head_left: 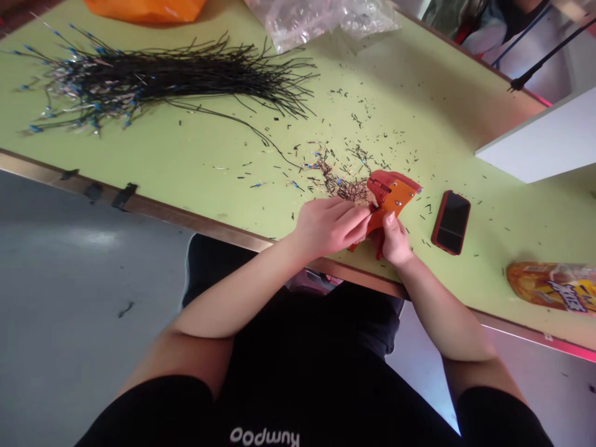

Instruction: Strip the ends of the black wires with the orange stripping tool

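An orange-and-red wire stripper (395, 192) is gripped in my right hand (397, 239), its head pointing away from me above the table. My left hand (333, 226) is closed, with its fingertips pressed together right at the side of the tool's jaws. What those fingers pinch is hidden. Beyond both hands lies a heap of short black and coppery wire scraps (342, 186), with a few blue-tipped pieces among them. To the far left rests a large bundle of black wires (186, 74) with blue ends.
Right of my hands a phone (452, 222) in a red case lies on the green table (209, 161). A drink bottle (552, 285) lies near the front edge. Clear plastic bags (321, 22) and an orange item (146, 9) are at the back. A white panel (540, 139) stands right.
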The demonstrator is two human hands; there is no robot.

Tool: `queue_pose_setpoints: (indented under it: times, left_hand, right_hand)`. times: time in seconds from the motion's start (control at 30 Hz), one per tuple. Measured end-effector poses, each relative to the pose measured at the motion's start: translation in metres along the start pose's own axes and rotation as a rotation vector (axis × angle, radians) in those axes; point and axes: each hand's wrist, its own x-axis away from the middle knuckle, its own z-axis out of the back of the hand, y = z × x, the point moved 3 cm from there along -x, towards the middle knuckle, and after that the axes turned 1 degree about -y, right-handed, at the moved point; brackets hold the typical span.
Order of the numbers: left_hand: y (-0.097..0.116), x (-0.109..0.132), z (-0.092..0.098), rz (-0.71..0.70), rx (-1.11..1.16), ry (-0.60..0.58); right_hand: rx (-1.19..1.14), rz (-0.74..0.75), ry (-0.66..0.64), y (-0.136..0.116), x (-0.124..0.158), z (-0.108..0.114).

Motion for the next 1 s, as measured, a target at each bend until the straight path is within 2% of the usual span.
queue_pose_setpoints:
  times: [0.17,0.4,0.63,0.77,0.87,1.0]
  left_hand:
    - [0.002,-0.001,0.003,-0.032,-0.011,0.047]
    - [0.002,-0.002,0.003,-0.030,0.026,0.052]
    - [0.003,-0.003,0.003,-0.042,-0.016,0.052]
    - [0.003,-0.003,0.002,-0.039,0.028,0.097]
    - [-0.002,-0.003,0.004,0.029,0.101,0.127]
    - [-0.017,-0.002,0.010,0.315,0.243,0.093]
  right_hand:
    - [0.005,-0.013,0.025,0.001,0.000,0.001]
    - [0.061,0.009,0.118,-0.006,0.001,-0.002]
    - [0.049,0.045,0.058,-0.007,0.002,-0.005]
    - [-0.013,0.080,0.029,-0.011,0.002,-0.010]
    - [-0.130,0.007,-0.048,-0.018,-0.003,-0.010]
    - [-0.259,-0.169,-0.320,-0.027,-0.005,-0.007]
